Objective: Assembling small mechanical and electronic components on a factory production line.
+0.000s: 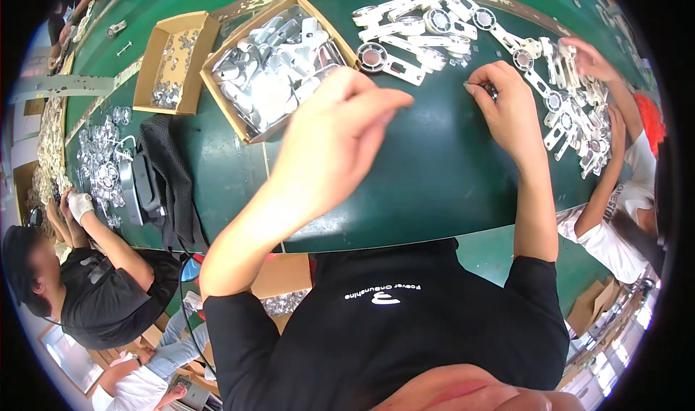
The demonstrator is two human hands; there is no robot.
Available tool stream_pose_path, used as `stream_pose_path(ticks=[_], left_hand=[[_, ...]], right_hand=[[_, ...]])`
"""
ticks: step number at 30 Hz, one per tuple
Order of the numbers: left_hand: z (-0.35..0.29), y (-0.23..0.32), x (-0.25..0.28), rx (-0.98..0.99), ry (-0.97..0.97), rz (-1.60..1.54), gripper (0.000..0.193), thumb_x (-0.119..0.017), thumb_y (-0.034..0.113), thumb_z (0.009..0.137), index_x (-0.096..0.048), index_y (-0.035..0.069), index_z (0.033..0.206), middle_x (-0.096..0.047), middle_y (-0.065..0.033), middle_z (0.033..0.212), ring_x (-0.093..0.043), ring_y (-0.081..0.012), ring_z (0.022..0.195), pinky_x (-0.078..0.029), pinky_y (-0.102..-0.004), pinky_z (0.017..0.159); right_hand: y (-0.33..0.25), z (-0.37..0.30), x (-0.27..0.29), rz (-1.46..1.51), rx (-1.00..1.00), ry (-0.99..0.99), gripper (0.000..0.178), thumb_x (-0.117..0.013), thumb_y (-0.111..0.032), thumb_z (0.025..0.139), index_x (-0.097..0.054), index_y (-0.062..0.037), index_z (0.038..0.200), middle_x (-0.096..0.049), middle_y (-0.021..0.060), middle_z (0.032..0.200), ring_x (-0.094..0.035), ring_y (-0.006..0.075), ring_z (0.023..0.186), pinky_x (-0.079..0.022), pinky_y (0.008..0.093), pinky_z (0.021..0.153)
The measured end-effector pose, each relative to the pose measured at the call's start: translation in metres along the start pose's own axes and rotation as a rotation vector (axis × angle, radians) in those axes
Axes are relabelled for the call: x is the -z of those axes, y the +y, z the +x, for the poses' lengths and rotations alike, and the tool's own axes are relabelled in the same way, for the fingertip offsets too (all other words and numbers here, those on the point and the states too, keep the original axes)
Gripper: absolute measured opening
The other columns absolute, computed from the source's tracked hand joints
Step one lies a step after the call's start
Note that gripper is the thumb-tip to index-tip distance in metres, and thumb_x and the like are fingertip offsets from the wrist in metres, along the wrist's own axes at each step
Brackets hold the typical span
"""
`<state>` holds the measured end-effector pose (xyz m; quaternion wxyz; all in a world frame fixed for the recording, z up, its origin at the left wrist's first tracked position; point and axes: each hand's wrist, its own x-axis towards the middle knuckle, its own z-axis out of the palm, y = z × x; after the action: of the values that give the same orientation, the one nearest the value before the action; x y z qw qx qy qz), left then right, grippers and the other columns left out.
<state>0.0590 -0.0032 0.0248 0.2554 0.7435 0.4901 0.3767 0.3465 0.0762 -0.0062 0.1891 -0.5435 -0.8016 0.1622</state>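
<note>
My left hand (337,139) hovers over the green table in front of an open cardboard box (242,132) of shiny, clear and silvery curved parts (271,70). Its thumb and forefinger press together, pointing right; anything between the tips is too small to make out. To the right, my right hand (507,103) is curled closed around small dark, shiny pieces (491,90), partly hidden by its fingers. Just beyond both hands lies a white long-handled part with a round ring end (397,65), at the near edge of a pile of similar white parts (427,23).
A shallow cardboard box (174,67) with small metal bits stands at the back left. Nearer are a black mesh cloth (170,179) and a heap of clear ring parts (98,154). Co-workers sit left and right; one reaches into more white parts (572,114) at the right.
</note>
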Motion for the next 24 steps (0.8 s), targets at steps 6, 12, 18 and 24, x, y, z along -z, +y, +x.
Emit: stream_pose_path(ticks=[6, 12, 18, 24], left_hand=[[0.002, -0.018, -0.044, -0.02, -0.149, -0.272, 0.022, -0.066, -0.001, 0.099, -0.075, 0.006, 0.118, -0.067, -0.0091, 0.102, -0.068, -0.0255, 0.096, -0.055, -0.0345, 0.082], [0.01, -0.026, -0.064, 0.12, -0.207, -0.366, 0.021, -0.065, 0.0, 0.103, -0.069, 0.001, 0.123, -0.071, -0.009, 0.103, -0.071, -0.0158, 0.088, -0.058, -0.0306, 0.081], [0.008, -0.034, -0.068, 0.376, -0.195, -0.617, 0.029, -0.066, 0.002, 0.104, -0.066, 0.001, 0.133, -0.071, -0.0041, 0.102, -0.068, -0.0094, 0.087, -0.057, -0.0275, 0.077], [0.007, -0.035, -0.07, 0.246, -0.105, -0.613, 0.02, -0.067, 0.005, 0.105, -0.074, -0.001, 0.123, -0.071, -0.0051, 0.102, -0.067, -0.0104, 0.084, -0.055, -0.0266, 0.076]], right_hand=[[0.0, 0.003, -0.002, 0.003, 0.057, 0.004, 0.007, -0.071, -0.003, 0.092, -0.067, -0.0003, 0.097, -0.065, 0.0132, 0.093, -0.065, 0.0315, 0.09, -0.052, 0.0405, 0.081], [-0.007, 0.0, 0.0, -0.025, 0.2, 0.026, 0.007, -0.07, -0.001, 0.092, -0.065, -0.0012, 0.095, -0.063, 0.0134, 0.096, -0.064, 0.0339, 0.093, -0.052, 0.0425, 0.081], [-0.048, -0.012, 0.019, 0.113, 0.405, -0.074, 0.015, -0.072, 0.004, 0.088, -0.062, -0.0013, 0.099, -0.06, 0.0126, 0.097, -0.063, 0.0352, 0.091, -0.052, 0.0431, 0.077], [-0.065, -0.006, 0.024, 0.074, 0.502, -0.152, 0.02, -0.072, 0.006, 0.086, -0.061, -0.0027, 0.1, -0.061, 0.0119, 0.098, -0.064, 0.0351, 0.089, -0.053, 0.0427, 0.072]])
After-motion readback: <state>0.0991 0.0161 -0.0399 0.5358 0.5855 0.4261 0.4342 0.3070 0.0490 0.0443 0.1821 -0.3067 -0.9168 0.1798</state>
